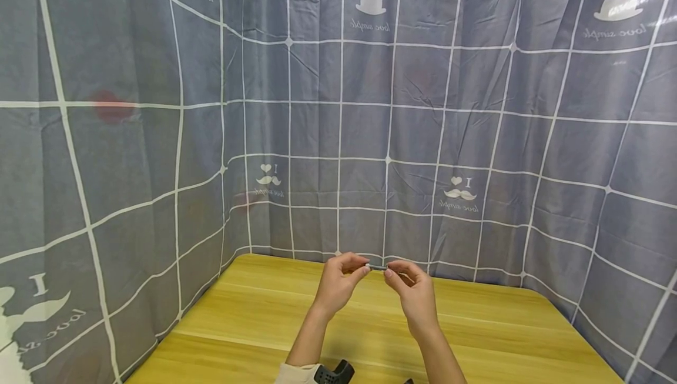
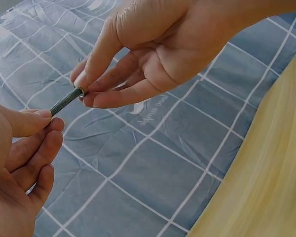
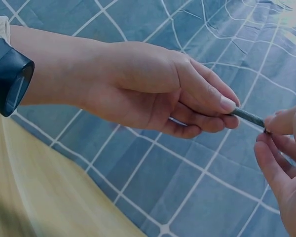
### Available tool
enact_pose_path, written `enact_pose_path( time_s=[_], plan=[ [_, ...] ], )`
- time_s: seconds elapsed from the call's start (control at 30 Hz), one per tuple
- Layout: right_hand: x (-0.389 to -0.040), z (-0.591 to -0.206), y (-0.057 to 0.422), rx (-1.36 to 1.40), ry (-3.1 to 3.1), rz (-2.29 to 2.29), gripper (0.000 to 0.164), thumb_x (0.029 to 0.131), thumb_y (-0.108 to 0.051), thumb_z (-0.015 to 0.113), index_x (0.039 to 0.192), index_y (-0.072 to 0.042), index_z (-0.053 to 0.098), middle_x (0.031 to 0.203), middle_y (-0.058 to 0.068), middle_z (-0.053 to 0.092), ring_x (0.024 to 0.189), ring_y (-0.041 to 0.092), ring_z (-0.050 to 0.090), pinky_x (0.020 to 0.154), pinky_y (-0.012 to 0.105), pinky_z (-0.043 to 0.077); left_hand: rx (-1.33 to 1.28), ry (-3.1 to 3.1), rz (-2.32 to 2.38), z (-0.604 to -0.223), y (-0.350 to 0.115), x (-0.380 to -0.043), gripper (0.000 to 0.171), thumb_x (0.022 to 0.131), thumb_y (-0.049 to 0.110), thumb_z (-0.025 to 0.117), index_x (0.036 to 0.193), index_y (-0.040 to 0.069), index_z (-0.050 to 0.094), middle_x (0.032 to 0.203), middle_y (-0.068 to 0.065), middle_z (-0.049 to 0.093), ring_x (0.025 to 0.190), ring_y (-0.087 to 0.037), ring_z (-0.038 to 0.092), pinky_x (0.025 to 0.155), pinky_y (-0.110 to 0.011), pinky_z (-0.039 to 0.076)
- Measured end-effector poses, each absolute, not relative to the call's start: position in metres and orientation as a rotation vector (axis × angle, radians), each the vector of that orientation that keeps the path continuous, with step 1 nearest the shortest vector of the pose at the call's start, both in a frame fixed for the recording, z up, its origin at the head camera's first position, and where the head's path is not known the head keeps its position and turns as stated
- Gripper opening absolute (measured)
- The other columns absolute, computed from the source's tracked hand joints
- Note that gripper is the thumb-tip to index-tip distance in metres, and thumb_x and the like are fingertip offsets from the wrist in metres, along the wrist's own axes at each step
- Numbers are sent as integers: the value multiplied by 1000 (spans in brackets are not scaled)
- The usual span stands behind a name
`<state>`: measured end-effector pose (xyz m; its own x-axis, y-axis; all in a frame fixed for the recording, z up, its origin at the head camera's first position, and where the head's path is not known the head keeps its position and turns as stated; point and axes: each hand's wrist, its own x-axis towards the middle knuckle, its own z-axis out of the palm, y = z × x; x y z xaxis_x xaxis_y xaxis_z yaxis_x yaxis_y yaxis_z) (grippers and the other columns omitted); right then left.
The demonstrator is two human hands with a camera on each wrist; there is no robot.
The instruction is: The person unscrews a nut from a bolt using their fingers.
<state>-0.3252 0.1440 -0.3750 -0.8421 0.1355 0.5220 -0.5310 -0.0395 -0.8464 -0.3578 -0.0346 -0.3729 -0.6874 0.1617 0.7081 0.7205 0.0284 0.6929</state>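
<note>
A thin grey threaded bolt [image 1: 377, 267] is held between both hands above the table, and its threads [image 2: 65, 102] show clearly in the left wrist view. My left hand [image 1: 337, 286] pinches one end between thumb and fingertips, hiding that end. At the other end, the thumb and fingers of my right hand [image 1: 418, 299] pinch the bolt. A small shiny ring-like piece [image 2: 82, 92] peeks out at the right fingertips; I cannot tell whether it is a nut or the bolt's head. In the right wrist view, the left hand [image 3: 153, 89] reaches in from the left, meeting the right hand [image 3: 288, 153].
Below the hands lies a yellow wood-grain table [image 1: 254, 319] with rounded far corners. Grey curtains [image 1: 365, 131] with white grid lines hang close around its back and sides. A black device [image 1: 334, 373] sits on the left wrist beside a light sleeve [image 1: 297, 374].
</note>
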Motion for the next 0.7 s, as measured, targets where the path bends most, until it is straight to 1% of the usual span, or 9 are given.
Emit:
enact_pose_path(
  time_s=[0.13,0.2,0.27,0.37,0.57,0.63,0.7],
  plan=[
    [-324,-374,144,397,-1832,1888,24,97,1,71,120,9,68,120,21,65,104,23,67,91,27,53,-882,-1870,-1730,-373,-34,-357,11,95,2,73,106,2,77,97,-8,75,93,-30,70,85,-40,55],
    [-324,-374,144,381,-1844,1885,26,97,-2,71,121,8,69,119,19,66,103,22,68,90,27,53,-878,-1869,-1732,-373,-34,-357,11,95,1,74,105,2,77,97,-8,75,93,-30,70,85,-39,56],
    [-325,-374,144,373,-1847,1891,26,97,-4,72,120,10,68,114,19,68,98,21,68,88,27,54,-879,-1868,-1734,-374,-34,-357,12,94,1,74,105,2,77,97,-8,75,92,-30,70,84,-38,56],
    [-325,-375,144,369,-1853,1896,25,97,-3,72,118,11,69,108,20,69,93,22,68,86,27,54,-879,-1871,-1732,-374,-34,-357,12,94,1,74,106,2,77,97,-7,75,92,-29,70,84,-37,55],
    [-324,-375,144,403,-1853,1888,23,95,1,73,116,8,70,116,20,67,99,25,69,89,28,54,-878,-1863,-1730,-372,-35,-357,11,95,2,74,105,2,77,97,-7,75,93,-29,70,85,-38,54],
    [-325,-375,144,415,-1841,1890,22,95,1,73,115,9,70,117,21,66,100,27,69,90,28,53,-879,-1861,-1727,-372,-35,-357,11,95,1,73,105,2,77,97,-9,75,93,-29,70,85,-38,54],
    [-325,-375,143,425,-1820,1899,20,95,2,72,113,11,69,116,22,65,99,25,69,90,28,53,-873,-1871,-1722,-372,-34,-357,11,95,0,73,105,1,77,97,-11,76,93,-30,70,86,-40,55]
  ],
)
